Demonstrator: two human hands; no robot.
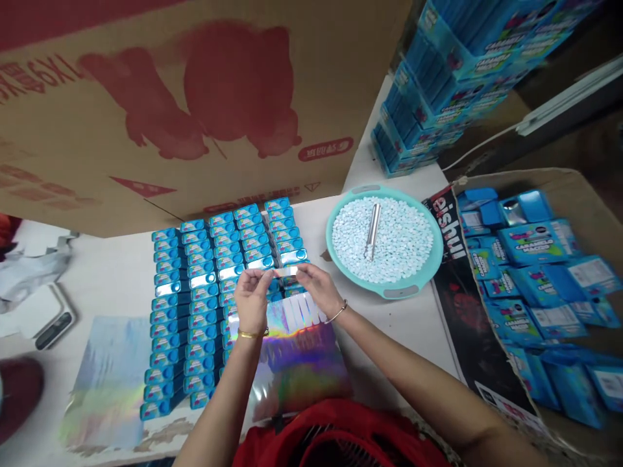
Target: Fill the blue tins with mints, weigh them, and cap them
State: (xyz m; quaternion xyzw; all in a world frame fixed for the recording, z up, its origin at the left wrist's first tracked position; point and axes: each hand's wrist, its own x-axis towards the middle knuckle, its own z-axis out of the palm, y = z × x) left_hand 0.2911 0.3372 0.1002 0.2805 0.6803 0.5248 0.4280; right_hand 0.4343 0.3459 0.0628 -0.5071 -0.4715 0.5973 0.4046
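Between my two hands stretches a small silvery strip, which looks like a sticker (pixel 288 272). My left hand (pixel 253 297) pinches its left end, and my right hand (pixel 319 289) pinches the right end. Both are closed and held above the near part of several columns of small blue candy containers (pixel 199 307). A row of silvery strips crosses some of these containers. Below my hands lies a shiny rainbow-coloured sheet (pixel 302 363), with pale strip-shaped patches near its top edge. My forearms hide part of the sheet and some containers.
A turquoise basin (pixel 402 285) of pale candies holds a metal scoop (pixel 373 231). Right of it, a cardboard box (pixel 530 174) contains blue packages. Blue display boxes (pixel 428 117) are stacked behind. A big carton (pixel 233 97) stands at the back. Another shiny sheet (pixel 107 376) and a scale (pixel 46 318) lie left.
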